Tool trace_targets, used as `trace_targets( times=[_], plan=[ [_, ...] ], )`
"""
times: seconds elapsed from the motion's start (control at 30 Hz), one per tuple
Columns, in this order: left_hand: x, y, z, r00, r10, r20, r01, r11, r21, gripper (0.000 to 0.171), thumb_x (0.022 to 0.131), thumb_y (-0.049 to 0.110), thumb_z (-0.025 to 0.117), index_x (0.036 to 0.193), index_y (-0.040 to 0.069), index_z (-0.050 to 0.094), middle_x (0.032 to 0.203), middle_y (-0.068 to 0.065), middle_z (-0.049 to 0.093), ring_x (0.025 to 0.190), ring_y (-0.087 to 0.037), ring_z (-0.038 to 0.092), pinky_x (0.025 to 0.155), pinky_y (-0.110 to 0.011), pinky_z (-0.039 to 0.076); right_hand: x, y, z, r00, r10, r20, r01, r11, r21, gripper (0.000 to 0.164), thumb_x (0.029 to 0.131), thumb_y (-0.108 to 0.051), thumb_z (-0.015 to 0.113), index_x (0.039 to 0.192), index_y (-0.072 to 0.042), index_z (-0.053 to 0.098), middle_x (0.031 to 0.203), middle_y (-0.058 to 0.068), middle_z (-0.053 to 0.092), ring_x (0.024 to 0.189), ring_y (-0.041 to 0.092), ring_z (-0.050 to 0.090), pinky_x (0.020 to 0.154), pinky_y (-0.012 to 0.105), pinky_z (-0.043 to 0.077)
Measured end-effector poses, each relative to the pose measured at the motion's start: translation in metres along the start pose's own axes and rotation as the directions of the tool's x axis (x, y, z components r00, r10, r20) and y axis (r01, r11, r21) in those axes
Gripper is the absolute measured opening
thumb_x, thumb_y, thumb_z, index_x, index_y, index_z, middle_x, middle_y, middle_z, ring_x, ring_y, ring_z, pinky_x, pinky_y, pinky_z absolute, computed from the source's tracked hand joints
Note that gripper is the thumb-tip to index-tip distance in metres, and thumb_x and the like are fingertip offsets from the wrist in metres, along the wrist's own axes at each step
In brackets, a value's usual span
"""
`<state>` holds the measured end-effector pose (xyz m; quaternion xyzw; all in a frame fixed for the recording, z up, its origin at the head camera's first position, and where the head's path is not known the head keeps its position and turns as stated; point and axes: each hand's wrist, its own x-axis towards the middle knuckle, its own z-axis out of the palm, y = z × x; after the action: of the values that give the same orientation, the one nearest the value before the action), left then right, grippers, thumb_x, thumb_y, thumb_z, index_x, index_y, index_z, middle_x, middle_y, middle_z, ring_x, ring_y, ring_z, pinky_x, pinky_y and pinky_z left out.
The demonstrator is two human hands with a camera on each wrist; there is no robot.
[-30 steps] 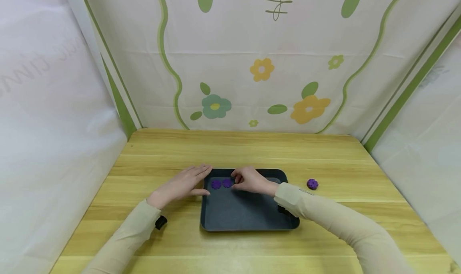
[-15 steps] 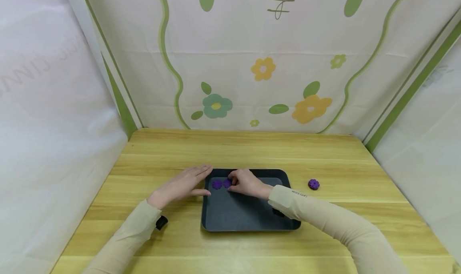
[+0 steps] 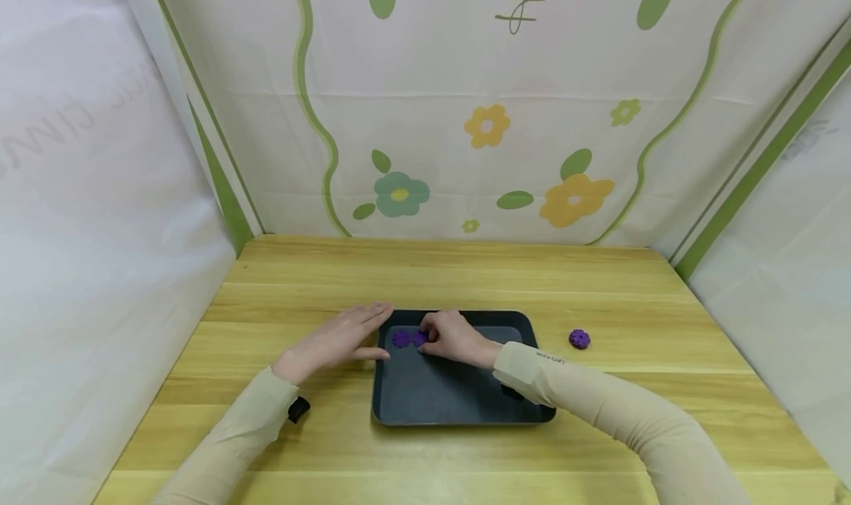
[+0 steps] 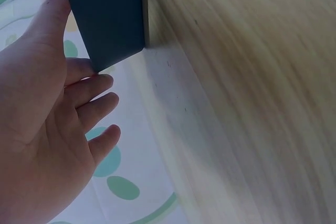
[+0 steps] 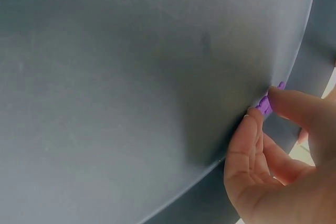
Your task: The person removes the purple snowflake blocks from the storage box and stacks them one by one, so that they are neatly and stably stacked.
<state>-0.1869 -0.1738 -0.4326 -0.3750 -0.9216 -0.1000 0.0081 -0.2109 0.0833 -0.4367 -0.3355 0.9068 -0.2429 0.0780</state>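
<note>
A dark rectangular baking tray (image 3: pixel 459 413) lies on the wooden table. Two purple flower-shaped pieces sit side by side near its far left corner. The left flower piece (image 3: pixel 401 339) is fully seen; the right flower piece (image 3: pixel 419 339) is partly covered by my right hand (image 3: pixel 455 339). In the right wrist view, thumb and fingers pinch a purple flower piece (image 5: pixel 264 105) close to the tray wall. My left hand (image 3: pixel 339 342) rests at the tray's left side with fingers extended; in the left wrist view, thumb and index finger touch the tray's corner.
Right of the tray, a purple flower piece (image 3: pixel 580 339), perhaps a small stack, lies on the wooden table (image 3: pixel 319 446). Behind the table hangs a white cloth (image 3: pixel 425 69) with printed flowers; more cloth stands on both sides.
My right hand has shifted slightly left, onto the right flower piece, then stayed almost still. The left hand keeps its place at the tray.
</note>
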Motion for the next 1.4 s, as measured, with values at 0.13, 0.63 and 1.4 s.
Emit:
trace_targets(
  times=[0.13,0.63,1.4],
  plan=[
    [0.0002,-0.0009,0.0007,1.000,0.004,-0.011,-0.004,1.000,-0.002,0.079,0.093,0.051,0.062,0.152,0.003,0.039,0.155,-0.017,0.043,0.141,-0.033,0.046,0.115,-0.052,0.041,0.0008,-0.0002,0.0008,1.000,0.001,-0.012,-0.001,1.000,0.002,0.027,0.085,-0.015,0.078,0.106,0.001,0.071,0.085,0.010,0.074,0.072,0.014,0.068,0.067,0.027,0.059],
    [0.0003,-0.0015,0.0000,1.000,0.008,-0.029,-0.008,1.000,-0.002,0.079,0.093,0.052,0.061,0.151,0.002,0.040,0.154,-0.018,0.044,0.141,-0.033,0.046,0.115,-0.052,0.041,0.0034,-0.0003,0.0004,1.000,0.007,-0.005,-0.007,1.000,-0.017,0.021,0.085,-0.011,0.077,0.101,0.000,0.071,0.091,0.011,0.073,0.078,0.016,0.068,0.069,0.030,0.060],
    [-0.0020,-0.0001,0.0019,1.000,0.002,-0.028,-0.002,1.000,-0.005,0.079,0.093,0.052,0.061,0.152,0.004,0.039,0.155,-0.016,0.043,0.142,-0.031,0.046,0.116,-0.051,0.041,-0.0007,0.0029,-0.0030,0.998,-0.015,0.062,0.015,1.000,0.006,0.021,0.082,-0.011,0.077,0.099,-0.001,0.070,0.092,0.010,0.073,0.077,0.012,0.065,0.068,0.025,0.058]
  ],
)
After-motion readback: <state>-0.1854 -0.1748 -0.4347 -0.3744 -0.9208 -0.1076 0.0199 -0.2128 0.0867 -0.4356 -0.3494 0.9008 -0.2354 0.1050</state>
